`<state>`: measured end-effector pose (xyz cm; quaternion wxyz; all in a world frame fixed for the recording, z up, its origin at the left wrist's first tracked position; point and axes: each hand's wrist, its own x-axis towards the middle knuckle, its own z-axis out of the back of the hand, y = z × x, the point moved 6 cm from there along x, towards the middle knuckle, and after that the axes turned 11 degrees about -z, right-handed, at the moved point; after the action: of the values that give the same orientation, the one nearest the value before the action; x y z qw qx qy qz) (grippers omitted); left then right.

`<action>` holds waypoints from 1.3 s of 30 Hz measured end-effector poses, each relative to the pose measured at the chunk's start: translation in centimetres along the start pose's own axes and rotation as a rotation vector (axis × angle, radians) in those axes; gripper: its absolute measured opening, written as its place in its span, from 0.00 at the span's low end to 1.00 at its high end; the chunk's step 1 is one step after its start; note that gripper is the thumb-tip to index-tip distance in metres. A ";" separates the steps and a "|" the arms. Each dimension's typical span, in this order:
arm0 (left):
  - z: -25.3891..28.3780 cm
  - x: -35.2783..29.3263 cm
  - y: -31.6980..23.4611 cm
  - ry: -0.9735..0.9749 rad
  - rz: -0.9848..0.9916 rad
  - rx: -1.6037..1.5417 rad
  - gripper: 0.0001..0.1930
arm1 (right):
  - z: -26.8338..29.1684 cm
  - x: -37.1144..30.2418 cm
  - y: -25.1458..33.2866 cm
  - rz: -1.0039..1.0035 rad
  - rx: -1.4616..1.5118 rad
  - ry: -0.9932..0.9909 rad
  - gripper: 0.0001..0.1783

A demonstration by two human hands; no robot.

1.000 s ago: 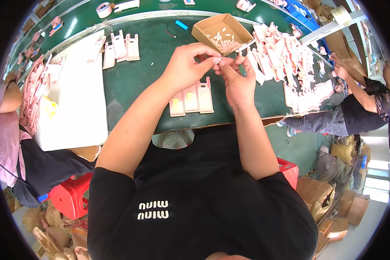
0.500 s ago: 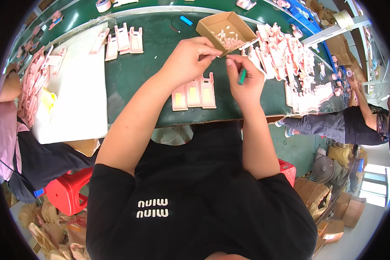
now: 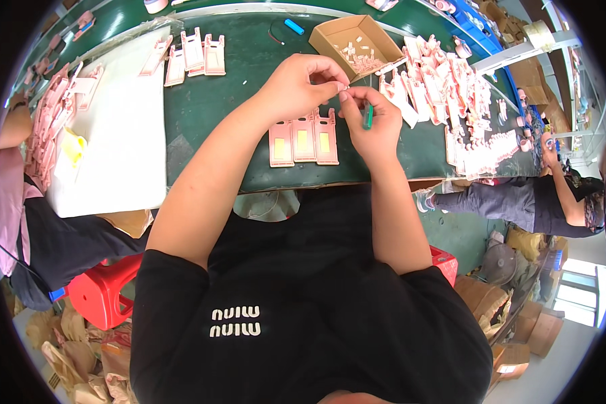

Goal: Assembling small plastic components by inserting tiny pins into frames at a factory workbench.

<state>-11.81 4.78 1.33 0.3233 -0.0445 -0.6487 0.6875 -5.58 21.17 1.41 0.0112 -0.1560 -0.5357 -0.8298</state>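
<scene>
My left hand (image 3: pixel 304 86) is pinched closed on a small pale piece (image 3: pixel 347 87), too small to make out well. The fingertips of my right hand (image 3: pixel 376 122) meet it there, thumb and index finger together. Against the palm and fingers of that right hand rests a short green stick-like tool (image 3: pixel 367 116); its tip is hidden. Below the hands, three pink plastic plates (image 3: pixel 304 141) with yellow rectangles lie side by side on the green table (image 3: pixel 209 135). Just beyond the fingers stands an open cardboard box (image 3: pixel 330 47) with small whitish and pink pieces in it.
Heaped pink parts (image 3: pixel 444 84) lie to the right of the box. Several pink plates (image 3: pixel 194 50) sit at the back left, beside a white sheet (image 3: pixel 124 121) with a yellow item. A blue cylinder (image 3: pixel 293 27) is behind. Other people are at both sides.
My right hand has moved left and closed in on my left fingertips, so both now meet. The green tool has turned more upright. The whole view has shifted slightly.
</scene>
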 end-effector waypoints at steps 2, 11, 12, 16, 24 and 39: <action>-0.1 -0.2 0.6 -0.015 0.029 -0.109 0.06 | 0.3 0.1 -0.2 0.006 -0.066 -0.031 0.04; 0.1 -0.8 1.9 0.032 0.294 -0.244 0.08 | 0.2 -0.7 3.2 0.575 -0.487 -0.062 0.10; 0.2 -0.9 2.2 0.021 0.338 -0.276 0.09 | 0.1 -0.8 3.2 0.601 -0.521 -0.033 0.10; 0.2 -1.1 2.0 0.041 0.338 -0.237 0.09 | 0.0 -1.0 3.3 0.655 -0.548 -0.055 0.10; 1.1 -0.7 0.8 0.006 0.142 0.224 0.08 | -0.2 -1.9 2.2 0.554 -0.487 0.045 0.10; -0.8 -2.5 0.2 0.369 -0.105 0.783 0.21 | -1.5 -2.1 0.6 0.425 -0.605 0.191 0.07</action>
<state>-9.51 4.25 0.10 0.4606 -0.0076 -0.2719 0.8449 -3.86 19.29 0.83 0.1863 -0.1820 -0.2185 -0.9404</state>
